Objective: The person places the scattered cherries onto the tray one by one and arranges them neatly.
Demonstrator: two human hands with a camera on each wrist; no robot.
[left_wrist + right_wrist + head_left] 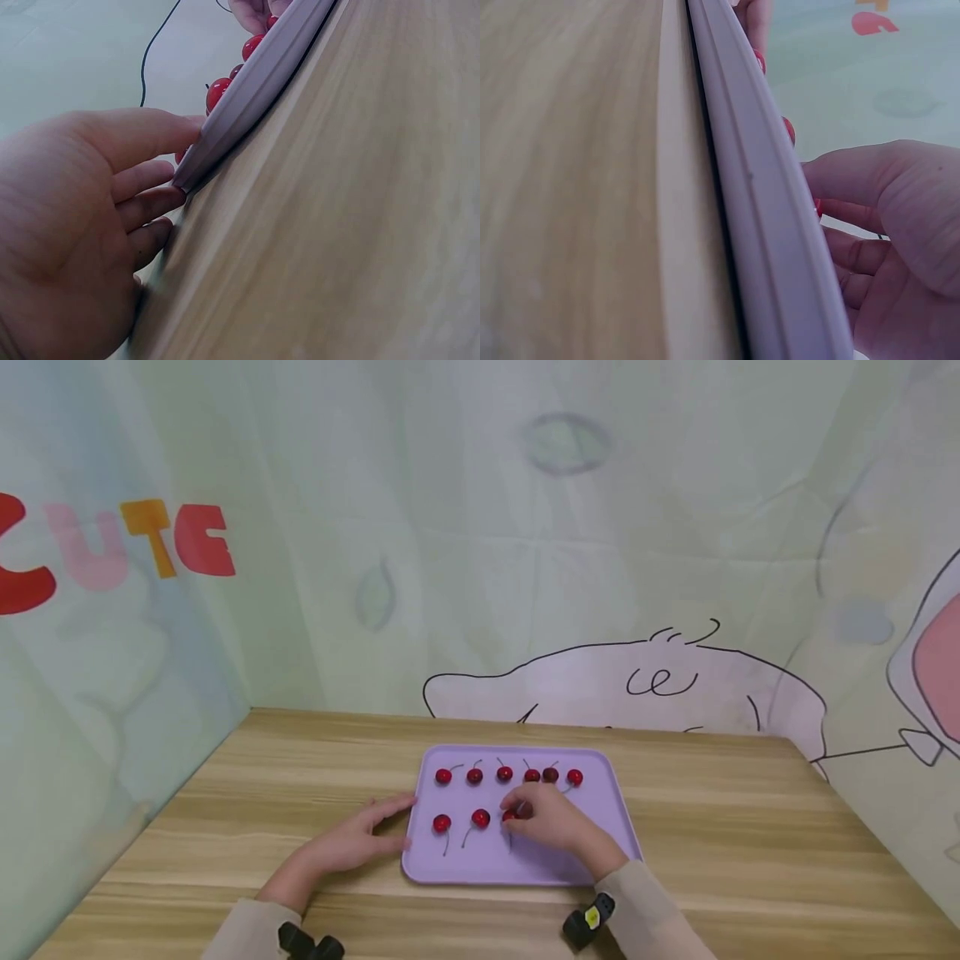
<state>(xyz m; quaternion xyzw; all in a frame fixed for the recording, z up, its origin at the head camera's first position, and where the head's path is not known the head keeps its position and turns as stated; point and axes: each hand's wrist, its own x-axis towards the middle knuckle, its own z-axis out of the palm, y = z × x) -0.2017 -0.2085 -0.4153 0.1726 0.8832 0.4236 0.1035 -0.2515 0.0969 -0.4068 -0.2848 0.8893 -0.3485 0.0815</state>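
A lilac tray [465, 865] carries red cherries with thin stems in two rows. Several lie along the back, one of them the cherry [504, 773] near its middle. In the front row are a left cherry [442, 823], another cherry [480, 818] beside it, and a third cherry [509, 817] that my right hand [551, 820] pinches between thumb and fingers, low over the tray. Part of this cherry is hidden by the fingers. My left hand [351, 837] rests at the tray's left rim, thumb and fingers extended and touching its edge [225, 124].
The tray lies on a wood-grain table [315, 752]. Behind it hangs a pale printed curtain [480, 568] with a cartoon outline and coloured letters. A dark strapped device [588, 922] sits at my right sleeve, and another device [309, 943] at the left one.
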